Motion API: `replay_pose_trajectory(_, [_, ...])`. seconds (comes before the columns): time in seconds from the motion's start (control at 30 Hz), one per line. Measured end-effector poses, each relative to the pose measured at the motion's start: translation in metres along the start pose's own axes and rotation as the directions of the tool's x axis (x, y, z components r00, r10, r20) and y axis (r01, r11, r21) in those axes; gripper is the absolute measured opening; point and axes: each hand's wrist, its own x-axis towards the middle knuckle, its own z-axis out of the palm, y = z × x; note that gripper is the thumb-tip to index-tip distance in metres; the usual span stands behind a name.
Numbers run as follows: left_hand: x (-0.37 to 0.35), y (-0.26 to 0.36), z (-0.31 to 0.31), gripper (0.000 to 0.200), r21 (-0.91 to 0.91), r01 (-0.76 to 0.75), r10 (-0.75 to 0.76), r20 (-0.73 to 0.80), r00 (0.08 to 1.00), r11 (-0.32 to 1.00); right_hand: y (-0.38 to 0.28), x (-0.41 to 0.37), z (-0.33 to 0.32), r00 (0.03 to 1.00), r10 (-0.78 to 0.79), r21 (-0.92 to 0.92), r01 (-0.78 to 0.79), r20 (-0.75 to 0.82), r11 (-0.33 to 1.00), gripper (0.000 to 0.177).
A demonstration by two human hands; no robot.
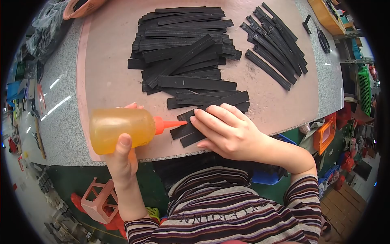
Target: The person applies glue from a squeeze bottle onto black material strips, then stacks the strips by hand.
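Observation:
My left hand (124, 156) is wrapped round a squeeze bottle (118, 127) of yellow liquid, tipped onto its side. Its orange nozzle (172, 123) points right, with the tip at a short black strip (183, 129) near the table's front edge. My right hand (227, 132) lies over the right part of these front strips, fingers stretched out and thumb apart. What is under the palm is hidden. Just beyond the fingers, a large pile of flat black strips (183, 44) spreads across the mat.
A second group of narrow black strips (276, 44) lies at the right on the pink mat (109, 61). Dark-handled scissors (323, 40) rest at the far right. An orange basket (83, 10) sits at the back left. Below the table stands a pink stool (99, 199).

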Motion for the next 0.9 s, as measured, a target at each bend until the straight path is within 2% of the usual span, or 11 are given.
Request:
replay_pose_trajectory(0.13, [0.003,-0.003,-0.008,0.067,-0.013,-0.013,0.013,-0.016,1.000,1.000,0.000,0.002,-0.001,1.000,0.014,0.036,-0.014,-0.008,0.999,0.050])
replay_pose_trajectory(0.23, [0.000,-0.005,-0.014,0.074,-0.284,-0.088,0.053,-0.130,0.990,0.955,0.004,0.005,-0.008,0.999,0.038,0.128,-0.042,0.034,0.991,0.043])
replay_pose_trajectory(0.27, [0.002,0.001,-0.023,0.077,-0.454,-0.130,0.074,-0.140,0.987,0.881,0.008,0.004,-0.011,0.997,0.080,0.210,-0.079,0.002,0.975,0.041])
replay_pose_trajectory(0.33, [0.009,0.021,-0.050,0.083,-0.742,-0.192,0.103,-0.164,0.981,0.642,0.022,0.002,-0.020,0.983,0.175,0.369,-0.144,-0.052,0.918,0.037])
replay_pose_trajectory(0.4, [0.010,0.024,-0.063,0.089,-0.707,-0.200,0.094,-0.186,0.978,0.678,0.031,0.007,-0.038,0.979,0.204,0.196,-0.200,-0.003,0.960,0.029])
replay_pose_trajectory(0.43, [0.013,0.022,-0.063,0.092,-0.703,-0.197,0.095,-0.181,0.979,0.683,0.033,0.008,-0.039,0.969,0.241,0.184,-0.246,0.050,0.952,0.025])
replay_pose_trajectory(0.5, [0.013,0.016,-0.059,0.089,-0.752,-0.118,0.046,-0.115,0.992,0.648,0.039,0.010,-0.030,0.948,0.294,0.161,-0.311,0.118,0.937,0.014])
replay_pose_trajectory(0.57, [0.014,0.005,-0.052,0.085,-0.807,-0.024,0.021,-0.014,1.000,0.590,0.042,0.008,-0.026,0.964,0.231,0.190,-0.253,0.128,0.949,0.012])
replay_pose_trajectory(0.67, [0.019,-0.001,-0.045,0.078,-0.864,0.111,0.031,0.144,0.989,0.491,0.041,0.010,-0.026,0.967,0.210,0.140,-0.229,0.142,0.963,0.013])
replay_pose_trajectory(0.83, [0.030,-0.005,-0.004,0.068,-0.878,0.383,0.052,0.413,0.909,0.288,0.046,0.011,-0.024,0.974,0.179,0.267,-0.212,0.141,0.940,0.015])
replay_pose_trajectory(0.9, [0.032,-0.006,0.030,0.065,-0.852,0.438,0.045,0.469,0.882,0.288,0.047,0.012,-0.024,0.984,0.148,0.302,-0.173,0.103,0.937,0.014])
